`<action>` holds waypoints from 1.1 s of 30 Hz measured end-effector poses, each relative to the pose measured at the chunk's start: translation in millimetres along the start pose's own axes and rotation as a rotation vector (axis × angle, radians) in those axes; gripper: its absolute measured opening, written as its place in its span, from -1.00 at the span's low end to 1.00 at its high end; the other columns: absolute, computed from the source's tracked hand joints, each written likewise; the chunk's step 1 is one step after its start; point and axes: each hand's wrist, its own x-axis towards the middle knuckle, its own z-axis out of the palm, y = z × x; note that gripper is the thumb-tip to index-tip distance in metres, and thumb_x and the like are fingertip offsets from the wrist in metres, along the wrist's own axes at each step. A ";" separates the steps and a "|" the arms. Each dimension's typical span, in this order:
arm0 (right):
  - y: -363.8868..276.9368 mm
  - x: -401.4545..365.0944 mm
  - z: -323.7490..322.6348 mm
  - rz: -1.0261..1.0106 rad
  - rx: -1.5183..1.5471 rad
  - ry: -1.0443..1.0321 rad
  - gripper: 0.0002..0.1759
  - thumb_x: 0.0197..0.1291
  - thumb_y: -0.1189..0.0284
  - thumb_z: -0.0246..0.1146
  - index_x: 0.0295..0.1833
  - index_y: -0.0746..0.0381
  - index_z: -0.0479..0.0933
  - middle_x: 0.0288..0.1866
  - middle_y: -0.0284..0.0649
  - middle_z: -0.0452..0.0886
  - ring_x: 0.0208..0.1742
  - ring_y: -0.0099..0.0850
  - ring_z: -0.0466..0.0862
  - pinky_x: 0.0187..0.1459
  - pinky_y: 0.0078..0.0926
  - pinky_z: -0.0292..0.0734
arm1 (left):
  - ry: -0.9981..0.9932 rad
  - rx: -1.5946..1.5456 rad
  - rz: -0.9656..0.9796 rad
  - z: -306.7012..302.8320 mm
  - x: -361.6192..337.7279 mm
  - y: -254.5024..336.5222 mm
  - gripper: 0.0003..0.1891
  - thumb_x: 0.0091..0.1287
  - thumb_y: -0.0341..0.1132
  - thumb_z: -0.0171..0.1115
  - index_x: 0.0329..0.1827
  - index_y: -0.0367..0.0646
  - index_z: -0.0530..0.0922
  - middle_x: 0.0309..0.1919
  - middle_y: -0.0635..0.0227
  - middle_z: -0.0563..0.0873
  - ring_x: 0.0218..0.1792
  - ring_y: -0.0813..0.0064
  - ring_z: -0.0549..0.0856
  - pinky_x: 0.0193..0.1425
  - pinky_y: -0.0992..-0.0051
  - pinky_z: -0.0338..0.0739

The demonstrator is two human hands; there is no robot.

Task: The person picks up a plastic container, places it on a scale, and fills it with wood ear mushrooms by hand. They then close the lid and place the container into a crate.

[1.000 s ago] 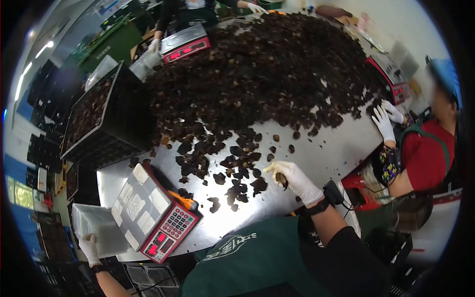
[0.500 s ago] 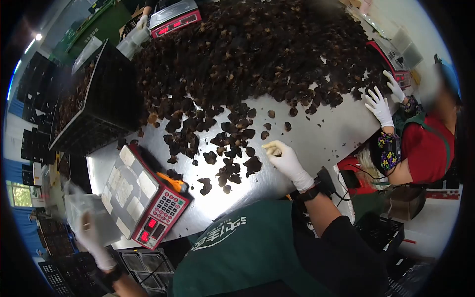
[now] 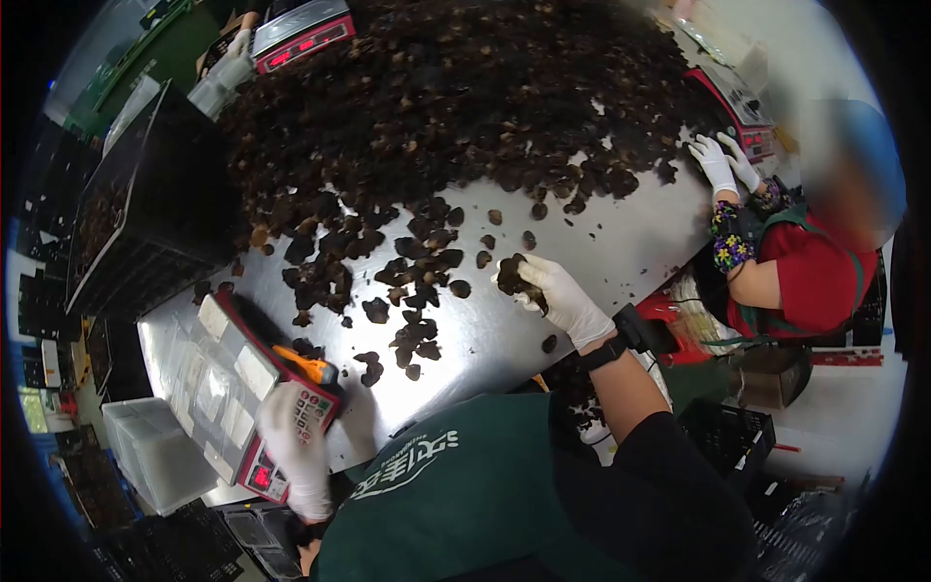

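My right hand (image 3: 558, 296), in a white glove, is closed on dark wood ear mushroom pieces (image 3: 522, 281) just above the steel table. My left hand (image 3: 294, 436), gloved and smeared by motion, is over the keypad of the red scale (image 3: 315, 405); its fingers are not clear. A transparent plastic container (image 3: 208, 373) lies on the scale's platform. An orange-handled tool (image 3: 305, 367) rests behind the scale. Loose wood ears (image 3: 417, 335) are scattered on the metal between my hands.
A big heap of wood ears (image 3: 465, 97) covers the far table (image 3: 621, 233). A black crate (image 3: 165, 223) stands at left, above stacked clear containers (image 3: 160, 456). A co-worker's gloved hands (image 3: 718, 165) are near another scale (image 3: 737, 107); another person's hand (image 3: 238, 44) is at the far left.
My left hand has moved right from the clear containers to the scale's keypad, and a clear container now lies on the platform. My right hand now grips wood ears. The view has shifted.
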 end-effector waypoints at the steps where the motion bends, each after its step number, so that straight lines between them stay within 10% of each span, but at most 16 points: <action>1: -5.1 -5.4 -4.3 -0.012 0.046 -0.008 -0.63 0.51 0.27 0.11 0.17 0.34 0.53 -0.14 -0.23 0.68 -0.47 -0.63 0.52 -0.54 -0.75 0.34 | -0.050 -0.026 0.081 18.1 4.0 15.0 -0.53 0.09 -0.64 0.31 0.14 -0.24 0.59 0.11 0.08 0.63 0.19 0.05 0.58 0.31 0.20 0.45; 11: 3.7 -89.4 -45.0 -0.105 0.052 0.120 -0.63 0.41 0.18 0.21 0.08 0.27 0.56 -0.19 -0.25 0.68 -0.30 -0.60 0.64 -0.44 -0.75 0.48 | -0.628 -0.167 0.653 110.3 40.0 79.6 -0.53 0.26 -0.44 0.20 0.29 -0.10 0.52 0.22 0.19 0.55 0.30 0.15 0.49 0.32 0.18 0.39; 13: 6.0 -102.2 -48.1 -0.004 -0.141 0.249 -0.83 0.22 0.46 0.26 -0.07 0.21 0.60 -0.35 -0.29 0.66 -0.39 -0.66 0.55 -0.47 -0.70 0.42 | -0.650 -0.168 0.708 121.8 42.5 84.5 -0.53 0.28 -0.43 0.18 0.30 -0.12 0.51 0.24 0.18 0.54 0.32 0.18 0.47 0.34 0.19 0.37; 17: 47.5 -104.8 -43.5 -0.309 -0.688 0.402 -0.69 0.11 0.51 0.28 0.02 0.20 0.62 -0.24 -0.31 0.70 -0.18 -0.53 0.68 -0.05 -0.57 0.57 | -0.590 -0.055 0.717 128.4 43.5 92.6 -0.54 0.23 -0.43 0.18 0.25 -0.13 0.54 0.26 0.16 0.52 0.35 0.14 0.43 0.44 0.08 0.27; 21: 70.2 -99.9 -16.9 -0.429 -1.252 0.477 -0.76 0.11 0.30 0.34 -0.11 0.10 0.57 -0.25 -0.26 0.62 -0.21 -0.20 0.69 -0.16 -0.26 0.60 | -0.469 -0.017 0.603 142.0 36.2 72.8 -0.62 0.21 -0.44 0.17 0.13 -0.09 0.61 0.25 0.15 0.52 0.33 0.11 0.44 0.48 0.02 0.20; 33: 3.0 -99.9 -65.3 -0.367 -1.321 0.615 -0.80 0.07 0.27 0.29 -0.19 0.06 0.67 -0.30 -0.22 0.69 -0.17 -0.18 0.71 -0.14 -0.21 0.60 | -0.407 -0.028 0.333 109.8 4.2 39.0 -0.53 0.16 -0.43 0.24 0.20 -0.09 0.56 0.33 0.02 0.46 0.40 -0.02 0.36 0.49 -0.05 0.16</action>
